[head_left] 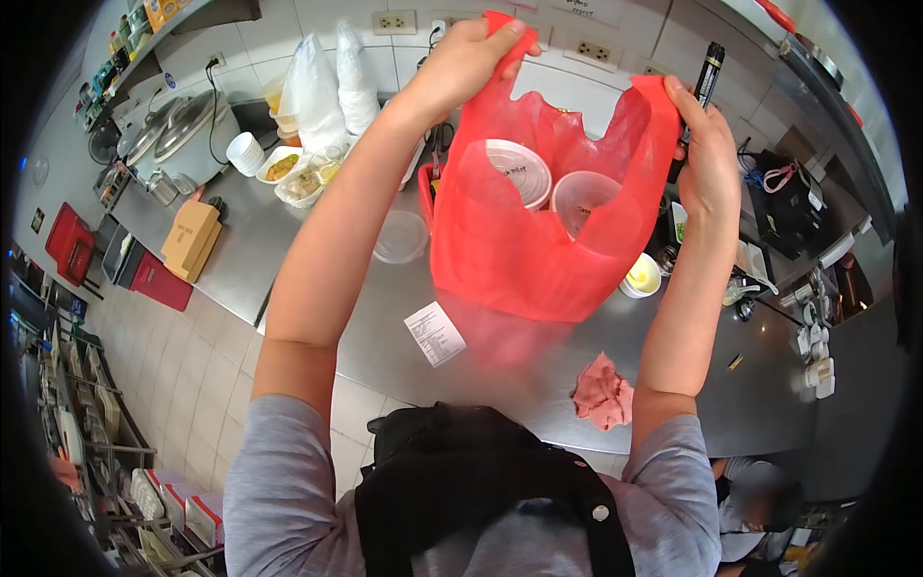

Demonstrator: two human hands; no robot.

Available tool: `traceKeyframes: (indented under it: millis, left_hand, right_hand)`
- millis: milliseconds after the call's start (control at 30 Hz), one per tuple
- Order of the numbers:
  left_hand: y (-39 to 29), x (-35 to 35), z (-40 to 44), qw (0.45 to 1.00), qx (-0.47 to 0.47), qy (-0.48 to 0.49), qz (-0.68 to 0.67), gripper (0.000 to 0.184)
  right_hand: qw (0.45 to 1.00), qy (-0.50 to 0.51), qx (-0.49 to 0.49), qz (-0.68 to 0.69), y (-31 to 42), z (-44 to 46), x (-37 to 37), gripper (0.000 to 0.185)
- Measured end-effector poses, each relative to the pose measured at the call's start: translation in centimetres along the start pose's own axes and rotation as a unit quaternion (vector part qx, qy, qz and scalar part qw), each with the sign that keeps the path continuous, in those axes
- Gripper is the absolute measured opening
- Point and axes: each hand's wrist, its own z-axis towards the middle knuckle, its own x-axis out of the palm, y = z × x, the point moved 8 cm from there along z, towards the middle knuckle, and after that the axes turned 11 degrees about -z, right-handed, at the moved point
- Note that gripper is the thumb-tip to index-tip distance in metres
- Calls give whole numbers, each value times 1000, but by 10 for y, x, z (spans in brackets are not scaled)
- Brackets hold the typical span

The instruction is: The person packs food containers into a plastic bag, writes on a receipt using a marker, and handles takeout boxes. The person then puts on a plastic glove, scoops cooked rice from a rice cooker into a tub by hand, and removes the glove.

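Note:
A red plastic bag (519, 260) is held up over the steel counter, its mouth stretched wide. My left hand (471, 60) grips one handle at the upper left. On the other side, my right hand (710, 149) pinches the second handle, and a black marker (710, 75) sticks up out of the same hand. Inside the bag are a white-lidded round container (519, 173) with handwriting and a clear round tub (585, 202), also marked. The lower part of both containers shows only through the red film.
On the counter (500, 394) lie a printed receipt (435, 334), a pink cloth (604, 392) and a clear lid (401, 237). A small cup with yellow content (641, 277) stands right of the bag. Stacked cups (245, 152) and rice cookers (187, 135) are back left. Another person (755, 505) is lower right.

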Motion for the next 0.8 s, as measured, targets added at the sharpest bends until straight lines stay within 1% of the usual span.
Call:
traceKeyframes:
  millis: [33,67,100,133,167,233,267,333,367,433,467,500,533,567,600,633,667,733,800]
  left_hand:
    - [2,1,-2,999,-36,17,31,39]
    - [2,-1,-3,999,-37,13,32,39]
    - [4,-1,-4,996,-54,32,60,38]
    - [6,-1,-6,992,-71,50,88,38]
    - [5,-4,-10,992,-72,46,89,38]
    - [4,-6,-21,986,-114,53,106,44]
    - [6,-7,-25,986,-116,49,106,44]
    - [5,-9,-31,996,-71,41,31,57]
    - [8,-12,-35,996,-71,36,30,57]
    - [7,-16,-42,997,-61,39,21,67]
    - [8,-20,-45,997,-61,34,22,67]
    - [10,-22,-48,996,-75,43,38,69]
    - [14,-25,-51,993,-90,53,54,70]
    - [18,-26,-55,993,-91,46,57,70]
    - [13,-35,-59,992,-14,-25,125,71]
    - [-2,-42,-70,974,63,-97,196,72]
    - [-11,-42,-85,958,120,-136,222,66]
    - [-24,-33,-132,913,243,-196,263,53]
    - [-14,-16,-182,914,267,-159,260,43]
  right_hand:
    - [1000,4,0,0,0,0,3,25]
    - [999,-20,6,-41,0,-1,1,29]
    - [996,-44,12,-83,0,-3,-1,34]
    - [996,-40,11,-82,2,-4,1,34]
    - [993,-59,5,-105,6,-5,0,36]
    - [987,-80,-4,-138,8,-6,-3,41]
    - [987,-76,-5,-138,6,-3,-5,41]
    - [980,-71,6,-187,2,2,-9,44]
    - [981,-85,7,-176,0,3,-11,44]
    - [982,-82,-4,-173,-2,8,-11,45]
    - [982,-83,-13,-169,-3,11,-12,45]
    - [976,-93,-3,-199,-4,14,-17,46]
    - [976,-88,-5,-198,-5,16,-19,46]
    - [956,-114,-33,-269,1,16,-25,49]
    - [930,-138,-62,-335,6,16,-28,51]
    - [904,-171,-119,-372,14,13,-32,52]
    - [874,-203,-177,-404,23,7,-34,53]
    - [843,-254,-333,-337,39,-17,-40,48]
    - [907,-228,-281,-215,77,-81,1,35]
